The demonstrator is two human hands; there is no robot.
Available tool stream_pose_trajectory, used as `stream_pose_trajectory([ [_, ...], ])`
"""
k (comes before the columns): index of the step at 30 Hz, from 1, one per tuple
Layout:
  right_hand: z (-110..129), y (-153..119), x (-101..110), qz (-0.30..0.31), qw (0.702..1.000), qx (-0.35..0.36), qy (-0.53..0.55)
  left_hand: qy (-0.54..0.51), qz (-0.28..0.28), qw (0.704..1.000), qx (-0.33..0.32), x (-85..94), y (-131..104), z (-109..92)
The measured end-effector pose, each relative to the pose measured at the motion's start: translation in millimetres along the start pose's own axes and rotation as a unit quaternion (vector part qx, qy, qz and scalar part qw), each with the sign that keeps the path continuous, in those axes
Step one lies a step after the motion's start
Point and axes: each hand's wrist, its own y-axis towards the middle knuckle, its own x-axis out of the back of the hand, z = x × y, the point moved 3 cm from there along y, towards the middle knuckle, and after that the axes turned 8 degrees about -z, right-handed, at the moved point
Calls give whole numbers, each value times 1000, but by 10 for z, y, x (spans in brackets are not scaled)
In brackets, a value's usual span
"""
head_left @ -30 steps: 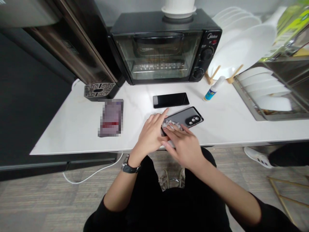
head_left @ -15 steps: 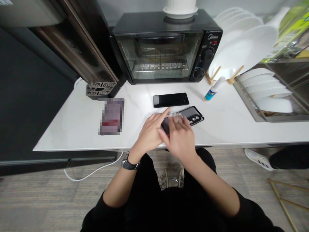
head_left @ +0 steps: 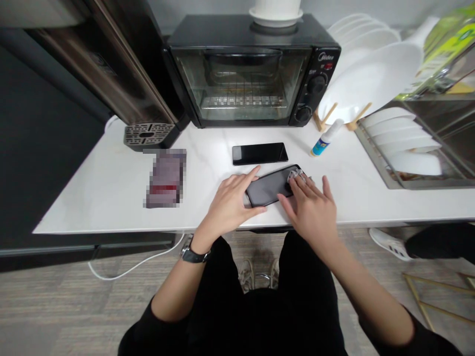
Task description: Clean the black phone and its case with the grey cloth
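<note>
A dark phone case (head_left: pixel 269 188) lies slanted near the counter's front edge. My left hand (head_left: pixel 232 200) grips its left end between thumb and fingers. The fingers of my right hand (head_left: pixel 309 202) press a crumpled grey-white cloth or tissue (head_left: pixel 295 174) onto the case's right end, hiding the camera openings. Just behind the case, a black phone (head_left: pixel 260 154) lies flat, touched by neither hand. To the right stands a small spray bottle (head_left: pixel 322 144) with a blue label and a white top.
A black toaster oven (head_left: pixel 245 89) stands at the back, beside a machine with a drip tray (head_left: pixel 148 134). A blurred purple item (head_left: pixel 166 178) lies on the left of the white counter (head_left: pixel 208 148). White plates (head_left: pixel 371 74) and a dish basin (head_left: pixel 391 180) are at the right.
My right hand has slid right along the case with the cloth, uncovering the case's middle. My left hand stays at the left end. The view has shifted slightly.
</note>
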Motion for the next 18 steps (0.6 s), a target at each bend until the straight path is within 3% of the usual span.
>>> stream_pose_trajectory([
  [4,625,91,-147,-3,999,-37,19,-6,2,1000,-11,-15,-5,34],
  [6,922,63,-156,5,998,-3,62,-7,-2,1000,-19,-15,-16,64],
  [8,1056,-12,-114,5,993,40,114,-3,-3,1000,-14,-11,-28,92],
  [10,971,-104,-43,3,985,73,156,3,0,1000,1,-5,-38,104],
  [13,538,-201,69,2,981,109,161,2,4,1000,8,1,-45,76],
  [16,52,-175,120,-9,994,74,75,7,-5,1000,8,1,-34,30],
  [18,-87,-108,95,-10,999,30,26,13,-6,1000,9,-8,-21,10],
])
